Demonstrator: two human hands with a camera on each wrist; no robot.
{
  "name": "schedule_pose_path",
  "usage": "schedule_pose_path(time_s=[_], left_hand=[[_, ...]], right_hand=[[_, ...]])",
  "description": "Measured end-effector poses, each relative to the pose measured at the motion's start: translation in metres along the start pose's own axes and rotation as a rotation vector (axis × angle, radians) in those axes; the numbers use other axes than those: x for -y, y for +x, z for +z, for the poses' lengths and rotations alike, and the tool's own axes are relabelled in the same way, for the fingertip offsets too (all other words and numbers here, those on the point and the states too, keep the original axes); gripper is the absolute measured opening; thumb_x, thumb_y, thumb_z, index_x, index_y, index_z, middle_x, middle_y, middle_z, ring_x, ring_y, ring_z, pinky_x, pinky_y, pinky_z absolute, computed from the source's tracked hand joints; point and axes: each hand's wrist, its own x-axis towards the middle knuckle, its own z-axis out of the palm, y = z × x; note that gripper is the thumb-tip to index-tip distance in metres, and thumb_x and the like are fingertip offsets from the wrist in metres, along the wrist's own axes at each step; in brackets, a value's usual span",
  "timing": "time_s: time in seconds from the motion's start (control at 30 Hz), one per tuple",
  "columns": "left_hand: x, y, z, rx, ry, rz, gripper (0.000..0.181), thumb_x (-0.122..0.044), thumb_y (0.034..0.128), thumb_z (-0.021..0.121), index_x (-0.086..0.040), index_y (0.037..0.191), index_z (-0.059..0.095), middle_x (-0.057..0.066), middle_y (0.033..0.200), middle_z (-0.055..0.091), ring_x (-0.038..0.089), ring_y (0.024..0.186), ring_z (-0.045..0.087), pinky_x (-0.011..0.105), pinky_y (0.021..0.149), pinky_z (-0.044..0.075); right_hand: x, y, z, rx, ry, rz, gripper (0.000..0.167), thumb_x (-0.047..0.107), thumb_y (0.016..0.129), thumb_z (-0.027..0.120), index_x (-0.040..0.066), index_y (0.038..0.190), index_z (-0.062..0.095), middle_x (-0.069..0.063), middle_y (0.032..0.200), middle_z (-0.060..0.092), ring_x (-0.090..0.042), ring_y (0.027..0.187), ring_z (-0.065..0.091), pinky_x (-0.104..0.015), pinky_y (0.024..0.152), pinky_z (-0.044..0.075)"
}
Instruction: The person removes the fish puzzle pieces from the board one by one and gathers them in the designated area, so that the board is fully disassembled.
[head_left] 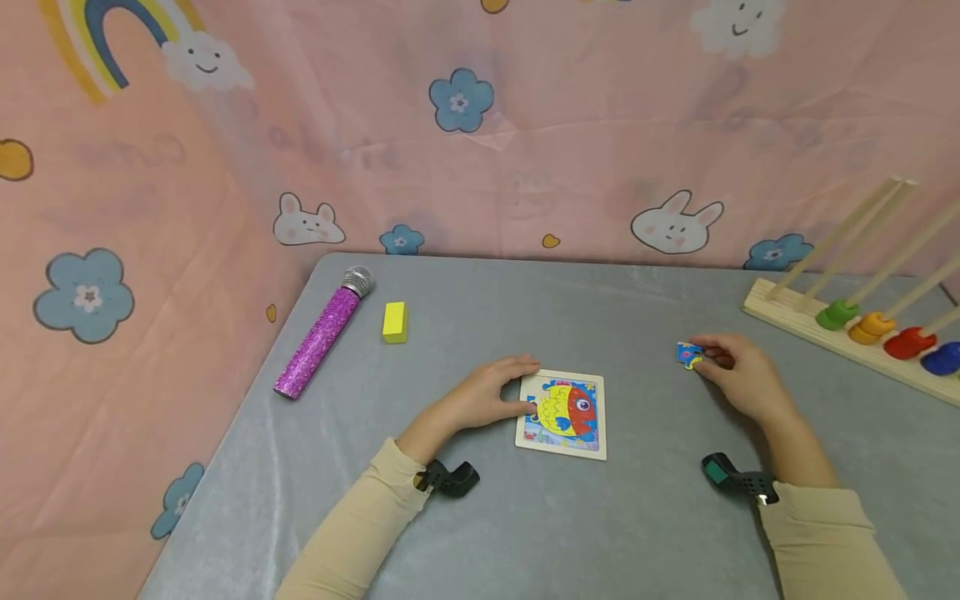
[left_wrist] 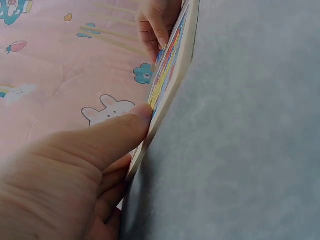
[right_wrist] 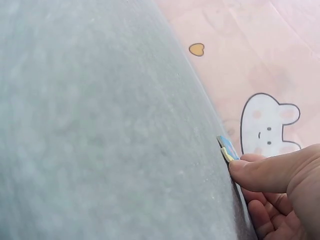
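Observation:
A square wooden jigsaw puzzle with a yellow and red fish picture lies on the grey table. My left hand grips its left side, with the thumb on the frame's edge in the left wrist view. Bare wood shows at the picture's upper left corner, beside that hand. Off to the right, my right hand pinches a small blue and yellow puzzle piece between thumb and fingers. In the right wrist view the piece sticks out past the thumb tip, close to the tabletop.
A glittery purple microphone and a yellow block lie at the table's left. On the right stands a wooden rack with upright rods and coloured pegs. A pink patterned cloth hangs behind the table.

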Motion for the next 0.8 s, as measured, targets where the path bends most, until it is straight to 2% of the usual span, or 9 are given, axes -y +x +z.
schedule_pose_path(time_s=[0.13, 0.27, 0.33, 0.4, 0.5, 0.57, 0.73, 0.8], left_hand=[[0.0016, 0.0005, 0.0007, -0.003, 0.004, 0.0, 0.062, -0.031, 0.087, 0.069, -0.01, 0.141, 0.046, 0.004, 0.148, 0.042, 0.019, 0.14, 0.034, 0.036, 0.114, 0.032], [0.0033, 0.001, 0.0019, -0.002, 0.014, 0.001, 0.063, -0.032, 0.0869, 0.069, -0.01, 0.141, 0.046, 0.004, 0.148, 0.042, 0.018, 0.14, 0.034, 0.035, 0.114, 0.032], [0.0038, 0.0011, 0.0023, -0.001, 0.016, 0.003, 0.063, -0.032, 0.087, 0.069, -0.01, 0.141, 0.046, 0.004, 0.148, 0.042, 0.018, 0.14, 0.034, 0.035, 0.113, 0.032], [0.004, 0.0009, 0.0024, -0.001, 0.016, 0.002, 0.063, -0.032, 0.087, 0.069, -0.01, 0.141, 0.046, 0.003, 0.148, 0.042, 0.017, 0.14, 0.034, 0.035, 0.113, 0.032], [0.0034, 0.0004, 0.0023, -0.002, 0.018, -0.001, 0.063, -0.033, 0.0871, 0.069, -0.011, 0.141, 0.046, 0.003, 0.148, 0.041, 0.017, 0.14, 0.034, 0.035, 0.113, 0.032], [0.003, 0.0, 0.0023, -0.001, 0.02, -0.003, 0.063, -0.033, 0.0872, 0.069, -0.011, 0.142, 0.046, 0.003, 0.149, 0.041, 0.017, 0.14, 0.034, 0.035, 0.113, 0.032], [0.0018, -0.0001, 0.001, 0.002, 0.021, -0.005, 0.063, -0.033, 0.0872, 0.068, -0.012, 0.142, 0.046, 0.003, 0.149, 0.041, 0.017, 0.14, 0.033, 0.036, 0.114, 0.032], [0.0013, 0.0, 0.0006, 0.004, 0.018, -0.006, 0.063, -0.033, 0.0872, 0.069, -0.011, 0.142, 0.046, 0.003, 0.149, 0.041, 0.017, 0.14, 0.033, 0.036, 0.114, 0.032]], right_hand=[[-0.0012, -0.0007, 0.0009, 0.002, -0.006, -0.005, 0.031, 0.006, 0.089, 0.063, -0.004, 0.118, 0.061, -0.022, 0.105, 0.056, -0.002, 0.088, 0.042, -0.015, 0.071, 0.035], [-0.0032, -0.0016, 0.0014, 0.0, 0.004, -0.02, 0.03, 0.006, 0.088, 0.063, -0.004, 0.117, 0.061, -0.022, 0.106, 0.056, 0.01, 0.088, 0.037, -0.012, 0.072, 0.035], [-0.0039, -0.002, 0.0016, -0.003, 0.009, -0.023, 0.031, 0.005, 0.088, 0.064, -0.004, 0.117, 0.061, -0.022, 0.106, 0.056, 0.011, 0.088, 0.037, -0.011, 0.072, 0.035], [-0.0047, -0.0019, 0.0018, -0.004, 0.005, -0.021, 0.031, 0.006, 0.088, 0.065, -0.004, 0.117, 0.061, -0.022, 0.106, 0.057, 0.005, 0.09, 0.042, -0.011, 0.072, 0.034], [-0.0059, -0.0019, 0.0016, 0.005, 0.003, -0.008, 0.033, 0.008, 0.089, 0.065, -0.004, 0.119, 0.06, -0.023, 0.109, 0.056, -0.012, 0.095, 0.048, -0.011, 0.073, 0.034], [-0.0067, -0.0022, 0.001, 0.012, 0.013, 0.005, 0.035, 0.01, 0.089, 0.064, -0.005, 0.121, 0.059, -0.024, 0.112, 0.056, -0.015, 0.096, 0.048, -0.01, 0.073, 0.033], [-0.0061, -0.0034, -0.0012, 0.015, 0.089, 0.038, 0.041, 0.015, 0.091, 0.063, -0.007, 0.124, 0.055, -0.025, 0.119, 0.054, 0.013, 0.093, 0.039, 0.0, 0.074, 0.031], [-0.0046, -0.0034, -0.0019, 0.01, 0.109, 0.046, 0.043, 0.017, 0.091, 0.063, -0.008, 0.125, 0.054, -0.026, 0.12, 0.054, 0.019, 0.091, 0.036, 0.002, 0.074, 0.031]])
